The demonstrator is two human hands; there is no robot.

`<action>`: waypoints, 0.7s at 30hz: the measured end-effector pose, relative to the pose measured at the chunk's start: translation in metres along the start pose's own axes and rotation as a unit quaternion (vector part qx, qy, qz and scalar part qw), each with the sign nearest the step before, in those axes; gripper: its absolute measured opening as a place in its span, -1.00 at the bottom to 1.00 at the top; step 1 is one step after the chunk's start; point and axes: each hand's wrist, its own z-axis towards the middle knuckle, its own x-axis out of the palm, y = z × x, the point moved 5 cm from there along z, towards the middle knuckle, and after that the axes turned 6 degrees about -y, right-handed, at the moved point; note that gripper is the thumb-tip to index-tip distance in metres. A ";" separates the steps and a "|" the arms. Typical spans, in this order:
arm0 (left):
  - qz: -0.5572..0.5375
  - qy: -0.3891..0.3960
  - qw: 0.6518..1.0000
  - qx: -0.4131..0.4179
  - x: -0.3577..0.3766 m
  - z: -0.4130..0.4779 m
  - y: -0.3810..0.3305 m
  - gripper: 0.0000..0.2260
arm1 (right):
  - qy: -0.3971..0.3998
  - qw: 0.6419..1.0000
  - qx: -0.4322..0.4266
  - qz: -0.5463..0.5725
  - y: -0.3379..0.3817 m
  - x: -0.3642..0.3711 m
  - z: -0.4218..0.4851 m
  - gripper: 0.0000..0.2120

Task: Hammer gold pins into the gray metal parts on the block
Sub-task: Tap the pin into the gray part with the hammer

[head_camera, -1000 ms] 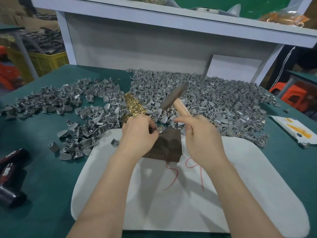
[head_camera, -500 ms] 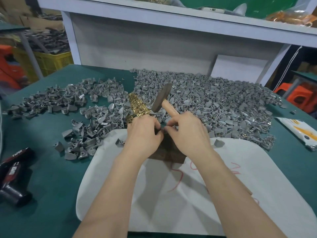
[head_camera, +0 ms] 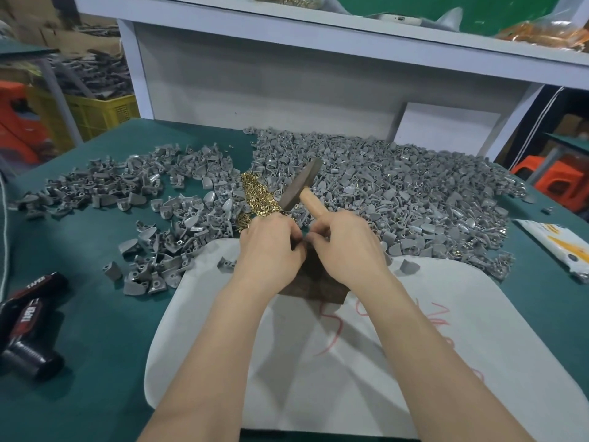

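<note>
Nearest, over the white pad (head_camera: 350, 362), meeting above the dark block (head_camera: 318, 285): left hand (head_camera: 271, 247) curled at the block's top, hold hidden, cannot tell on what. Right hand (head_camera: 347, 247) wrapped round the hammer (head_camera: 301, 183) handle, head raised and tilted. Just beyond, gold pins (head_camera: 255, 194) heaped: tiny, light, probably slippery, best pinched by the shank. Farther back, gray metal parts (head_camera: 398, 199) piled: rigid, hard-edged, best gripped by the flat sides.

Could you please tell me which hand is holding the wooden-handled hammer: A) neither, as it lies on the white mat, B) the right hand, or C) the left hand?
B: the right hand grips the hammer by its wooden handle, the head sticking up beyond the fingers; the left hand is not on it.
</note>
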 end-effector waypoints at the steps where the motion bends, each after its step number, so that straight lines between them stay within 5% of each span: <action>1: 0.001 0.000 1.000 0.000 0.000 0.000 0.000 -0.92 | 0.001 1.000 0.002 0.006 0.000 0.000 0.000 -0.90; 21: 0.006 -0.004 1.000 -0.001 -0.002 -0.002 -0.001 -0.94 | -0.021 1.000 0.008 0.006 0.001 0.003 -0.005 -0.92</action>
